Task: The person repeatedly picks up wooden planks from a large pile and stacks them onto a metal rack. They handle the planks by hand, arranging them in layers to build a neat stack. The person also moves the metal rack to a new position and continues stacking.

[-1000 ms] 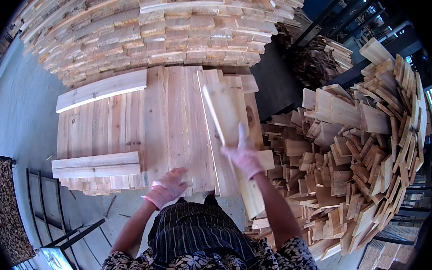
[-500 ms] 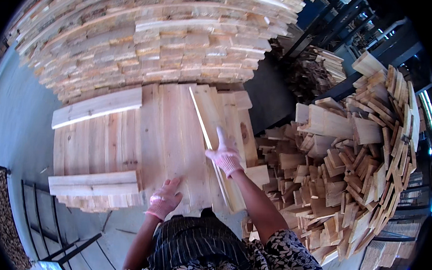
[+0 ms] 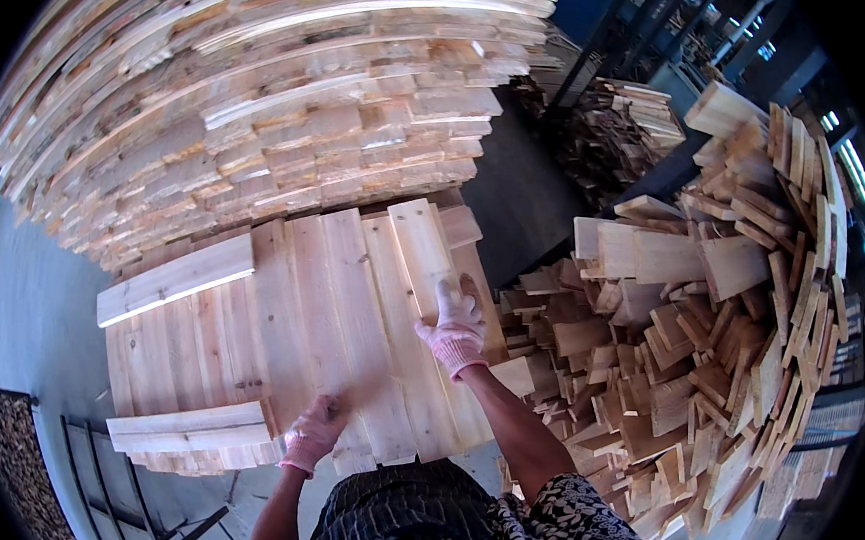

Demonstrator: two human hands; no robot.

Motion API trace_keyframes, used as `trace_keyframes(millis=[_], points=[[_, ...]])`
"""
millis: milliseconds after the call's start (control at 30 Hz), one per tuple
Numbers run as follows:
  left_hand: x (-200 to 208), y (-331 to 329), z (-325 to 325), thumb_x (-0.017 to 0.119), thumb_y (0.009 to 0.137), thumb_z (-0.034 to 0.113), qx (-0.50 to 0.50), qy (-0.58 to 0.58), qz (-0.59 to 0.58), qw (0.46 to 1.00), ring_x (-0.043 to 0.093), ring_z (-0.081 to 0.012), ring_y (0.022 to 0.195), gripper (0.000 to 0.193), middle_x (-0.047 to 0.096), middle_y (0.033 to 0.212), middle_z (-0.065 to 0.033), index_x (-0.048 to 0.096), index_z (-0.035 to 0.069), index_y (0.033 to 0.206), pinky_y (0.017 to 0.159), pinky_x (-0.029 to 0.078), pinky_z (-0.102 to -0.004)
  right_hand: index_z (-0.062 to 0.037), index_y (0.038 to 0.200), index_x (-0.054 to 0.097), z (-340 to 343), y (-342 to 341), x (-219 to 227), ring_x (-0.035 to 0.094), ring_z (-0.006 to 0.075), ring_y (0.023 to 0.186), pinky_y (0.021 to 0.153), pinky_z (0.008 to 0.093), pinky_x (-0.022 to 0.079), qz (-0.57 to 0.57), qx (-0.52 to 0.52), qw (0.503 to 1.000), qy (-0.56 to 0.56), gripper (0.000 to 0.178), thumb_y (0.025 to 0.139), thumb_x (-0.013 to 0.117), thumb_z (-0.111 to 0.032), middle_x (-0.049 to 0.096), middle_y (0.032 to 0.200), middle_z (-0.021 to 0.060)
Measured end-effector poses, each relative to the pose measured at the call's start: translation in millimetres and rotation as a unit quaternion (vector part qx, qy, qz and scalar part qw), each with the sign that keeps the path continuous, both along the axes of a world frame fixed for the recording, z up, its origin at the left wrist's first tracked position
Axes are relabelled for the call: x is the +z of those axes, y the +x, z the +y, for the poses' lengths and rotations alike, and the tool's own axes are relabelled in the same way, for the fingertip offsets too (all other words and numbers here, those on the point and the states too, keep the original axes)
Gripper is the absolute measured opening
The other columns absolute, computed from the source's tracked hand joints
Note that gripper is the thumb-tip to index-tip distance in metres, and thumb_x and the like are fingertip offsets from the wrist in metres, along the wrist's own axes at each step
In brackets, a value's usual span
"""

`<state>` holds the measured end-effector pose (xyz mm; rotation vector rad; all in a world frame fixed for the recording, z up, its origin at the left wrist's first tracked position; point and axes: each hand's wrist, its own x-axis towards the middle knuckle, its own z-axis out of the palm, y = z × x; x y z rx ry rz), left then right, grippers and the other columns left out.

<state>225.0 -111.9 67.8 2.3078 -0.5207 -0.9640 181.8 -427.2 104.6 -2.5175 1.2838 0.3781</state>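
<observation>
My right hand, in a pale pink glove, lies across a narrow wooden board. Its thumb is at the board's left edge and its fingers curl over the other side. That board rests lengthwise on a layer of planks set side by side. My left hand, gloved alike, is at the near part of this layer. Its fingers are curled in and slightly blurred; whatever they hold, if anything, is hidden. Two crosswise boards lie on the layer's left part, a far board and a near board.
A tall stack of boards rises behind the layer. At the right is a heap of loose short boards. A dark metal frame stands at the lower left, on the grey floor.
The board under my right hand has gone from tilted on edge to lying flat. My left hand has curled its fingers, which were spread on the planks. The whole view has shifted.
</observation>
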Motion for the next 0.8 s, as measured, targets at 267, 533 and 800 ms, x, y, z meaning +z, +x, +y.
trace_keyframes(millis=[267, 533, 800], points=[[0.1, -0.5, 3.0, 0.071, 0.087, 0.025, 0.063, -0.083, 0.076, 0.992, 0.070, -0.0202, 0.085, 0.042, 0.072, 0.102, -0.0148, 0.061, 0.002, 0.122, 0.076, 0.057, -0.0339, -0.0260, 0.154, 0.036, -77.0, -63.2, 3.7, 0.050, 0.0444, 0.128, 0.104, 0.0509, 0.043, -0.102, -0.061, 0.991, 0.054, 0.084, 0.082, 0.071, -0.051, 0.044, 0.146, 0.0229], [184.3, 24.9, -178.2, 0.072, 0.084, 0.005, -0.167, -0.394, -0.190, 0.884, 0.067, -0.0205, 0.079, 0.035, 0.067, 0.092, -0.0115, 0.058, 0.001, 0.116, 0.071, 0.056, -0.0330, -0.0354, 0.148, 0.044, -72.5, -72.3, -66.7, 0.053, 0.0430, 0.116, 0.096, 0.0556, 0.045, -0.193, -0.016, 0.980, 0.036, 0.055, 0.094, 0.056, -0.036, 0.049, 0.128, 0.0215], [447.6, -71.8, -423.0, 0.084, 0.071, 0.021, -0.314, -0.457, -0.661, 0.506, 0.041, -0.0414, 0.134, 0.084, 0.041, 0.142, -0.0187, 0.044, 0.020, 0.145, 0.104, 0.044, -0.0527, -0.0278, 0.150, 0.042, -35.5, -103.2, -20.2, 0.052, 0.0435, 0.119, 0.093, 0.0585, 0.044, -0.238, 0.063, 0.964, -0.105, 0.059, 0.093, 0.058, -0.036, 0.048, 0.138, 0.0225]])
